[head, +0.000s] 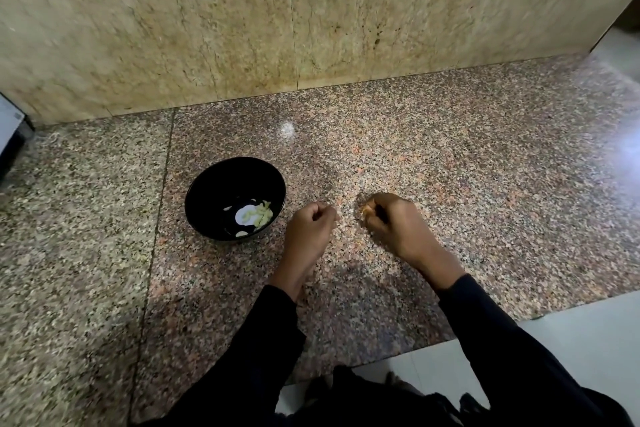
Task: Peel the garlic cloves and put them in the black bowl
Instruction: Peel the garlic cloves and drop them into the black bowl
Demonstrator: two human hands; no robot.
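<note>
Garlic cloves point(258, 215), peeled, are lying in the black bowl point(207, 194) on the table point(450, 149) while I am pinching another clove point(366, 208) in my right hand point(391, 222), my left hand point(311, 222) curling empty, peeling likely coming next.

The counter point(450, 166) is polished speckled granite with a glare spot at 12 o'clock from the bowl point(211, 194). The bowl is glossy black. The wall point(173, 28) is mottled beige stone, smooth.
</note>
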